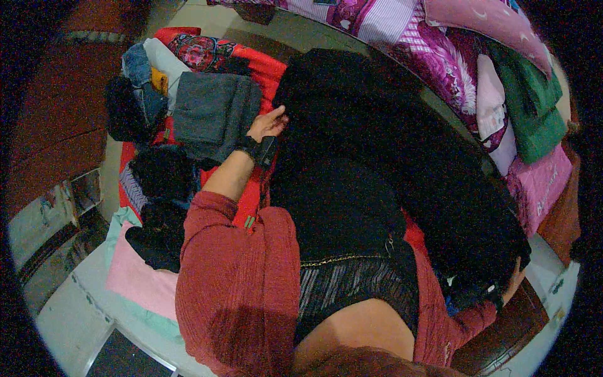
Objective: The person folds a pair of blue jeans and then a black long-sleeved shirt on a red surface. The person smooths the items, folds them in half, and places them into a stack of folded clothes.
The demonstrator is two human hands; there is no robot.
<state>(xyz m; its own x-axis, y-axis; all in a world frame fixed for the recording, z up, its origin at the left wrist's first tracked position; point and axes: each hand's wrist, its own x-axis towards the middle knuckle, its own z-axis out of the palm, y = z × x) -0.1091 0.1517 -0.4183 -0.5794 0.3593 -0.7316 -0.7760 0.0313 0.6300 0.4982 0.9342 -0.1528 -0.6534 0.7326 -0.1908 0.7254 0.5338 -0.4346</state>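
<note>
A large black cloth garment (348, 103) spreads across the view in front of me, from upper middle to lower right. My left hand (268, 125) is at its left edge, the fingertips meeting the fabric. My right hand (516, 280) holds its far right end, with most of the fingers hidden by the cloth. Both wrists wear dark bands. Just left of my left hand lies a folded dark grey cloth (212, 110). Beneath it shows red fabric (271, 70), with an embroidered flower patch (200, 52) toward the back.
Folded jeans (137, 63) and several dark folded clothes (162, 172) are stacked at left. Nearer me lies a pink cloth (139, 278) over mint fabric. Along the upper right, a bed edge carries purple patterned bedding (438, 70), a pink pillow (490, 23) and green cloth (532, 108).
</note>
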